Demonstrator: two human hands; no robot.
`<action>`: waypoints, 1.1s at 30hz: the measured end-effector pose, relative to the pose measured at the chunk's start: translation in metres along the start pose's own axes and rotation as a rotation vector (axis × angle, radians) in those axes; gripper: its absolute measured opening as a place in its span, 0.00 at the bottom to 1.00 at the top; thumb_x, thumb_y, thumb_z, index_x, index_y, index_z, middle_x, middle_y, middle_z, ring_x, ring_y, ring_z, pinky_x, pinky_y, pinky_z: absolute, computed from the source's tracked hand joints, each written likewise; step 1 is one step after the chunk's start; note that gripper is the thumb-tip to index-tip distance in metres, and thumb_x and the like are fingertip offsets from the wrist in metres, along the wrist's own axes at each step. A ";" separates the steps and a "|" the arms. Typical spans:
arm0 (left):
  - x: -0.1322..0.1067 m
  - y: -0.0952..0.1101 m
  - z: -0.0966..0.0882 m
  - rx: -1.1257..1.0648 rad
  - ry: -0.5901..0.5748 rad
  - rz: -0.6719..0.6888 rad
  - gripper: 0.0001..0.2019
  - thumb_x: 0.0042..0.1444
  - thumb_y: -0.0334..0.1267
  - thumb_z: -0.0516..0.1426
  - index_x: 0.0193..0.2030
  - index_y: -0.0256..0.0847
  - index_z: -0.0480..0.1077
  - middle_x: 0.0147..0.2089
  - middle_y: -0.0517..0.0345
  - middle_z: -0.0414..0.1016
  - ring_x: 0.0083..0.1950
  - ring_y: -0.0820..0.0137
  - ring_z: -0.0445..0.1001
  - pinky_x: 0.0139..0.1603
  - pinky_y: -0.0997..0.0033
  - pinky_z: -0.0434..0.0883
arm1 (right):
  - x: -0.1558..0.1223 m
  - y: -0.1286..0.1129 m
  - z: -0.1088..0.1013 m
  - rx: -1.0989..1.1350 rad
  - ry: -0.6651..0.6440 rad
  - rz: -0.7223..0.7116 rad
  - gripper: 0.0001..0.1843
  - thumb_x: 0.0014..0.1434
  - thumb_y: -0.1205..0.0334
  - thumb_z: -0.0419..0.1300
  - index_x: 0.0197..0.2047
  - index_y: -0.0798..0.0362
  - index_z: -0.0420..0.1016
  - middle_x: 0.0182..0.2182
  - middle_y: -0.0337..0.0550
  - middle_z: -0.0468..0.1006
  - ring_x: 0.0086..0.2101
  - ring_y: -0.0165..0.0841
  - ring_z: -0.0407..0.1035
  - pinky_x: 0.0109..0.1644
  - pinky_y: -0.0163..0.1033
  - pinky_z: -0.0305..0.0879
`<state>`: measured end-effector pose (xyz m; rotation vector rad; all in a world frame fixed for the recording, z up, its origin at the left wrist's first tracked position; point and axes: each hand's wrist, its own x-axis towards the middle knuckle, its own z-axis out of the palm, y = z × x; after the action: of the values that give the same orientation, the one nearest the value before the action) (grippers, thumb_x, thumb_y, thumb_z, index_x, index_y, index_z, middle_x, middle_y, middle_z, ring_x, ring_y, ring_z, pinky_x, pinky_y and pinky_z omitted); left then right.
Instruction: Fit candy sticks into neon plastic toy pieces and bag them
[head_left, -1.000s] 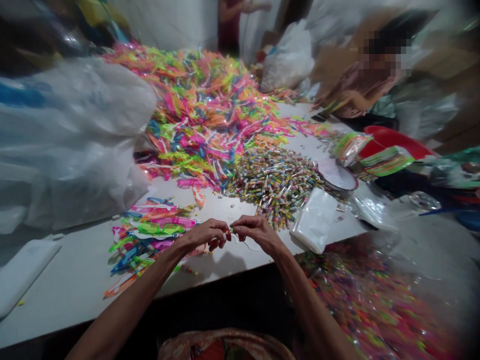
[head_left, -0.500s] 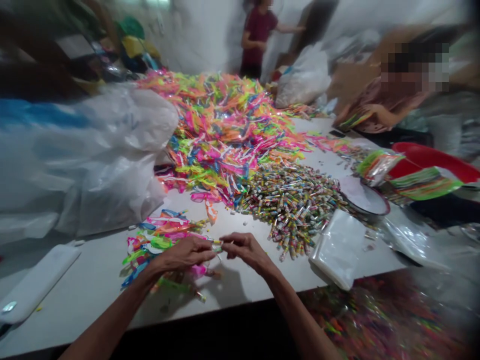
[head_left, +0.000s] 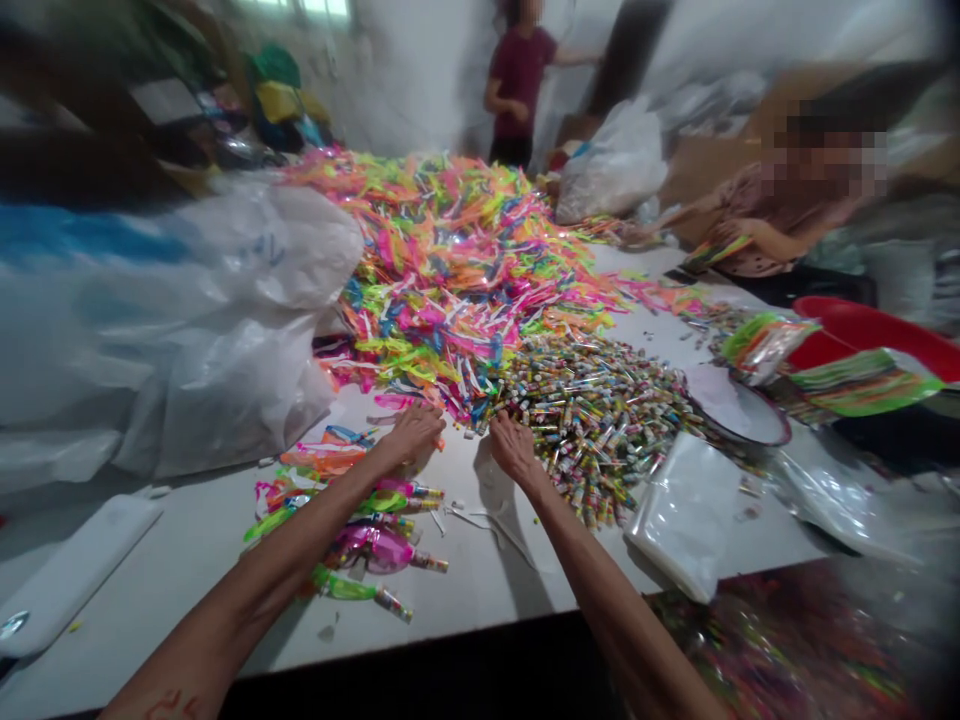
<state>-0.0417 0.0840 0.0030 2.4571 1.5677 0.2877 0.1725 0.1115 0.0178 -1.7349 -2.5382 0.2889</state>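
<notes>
From my distant seat I take the tube heap (head_left: 600, 410) as my landmark. The right hand (head_left: 512, 445) is at its left edge, knuckles up and fingers bent down toward the rim; they look partly closed, but I cannot tell whether they pinch anything. The left hand (head_left: 420, 430) is left of the tube heap, just in front of the near edge of the piece pile (head_left: 457, 260), palm down with fingers curled under; their tips are hidden from me, so I cannot tell what, if anything, they have hold of. The piece pile rises behind and left of the tube heap, and I judge the two supplies meet there so that each hand can have its own within easy reach. Nearer me and left of the tube heap lies the finished-looking row (head_left: 382, 550), several pieces with a tube (head_left: 429, 563) at one end, most pointing the same way, perhaps so they stay untangled. Loose white strips (head_left: 487, 525) lie on the table (head_left: 465, 590) in front of the tube heap. Clear bags (head_left: 686, 515) sit stacked just beside its right front edge, seemingly kept flat and handy. The big sack (head_left: 232, 360) stands well left of the tube heap, which I think leaves the middle for the hands.
</notes>
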 end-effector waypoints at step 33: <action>-0.056 0.130 -0.027 -0.260 0.195 -0.319 0.17 0.63 0.39 0.42 0.29 0.39 0.66 0.33 0.54 0.68 0.36 0.68 0.68 0.39 0.69 0.63 | -0.118 -0.013 -0.027 1.502 0.280 0.297 0.16 0.46 0.53 0.64 0.35 0.56 0.77 0.21 0.38 0.72 0.23 0.28 0.66 0.28 0.35 0.63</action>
<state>0.0403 -0.0184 0.0623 1.9986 1.8368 0.6449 0.2082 0.0013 0.0533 -1.2229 -1.0761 1.3497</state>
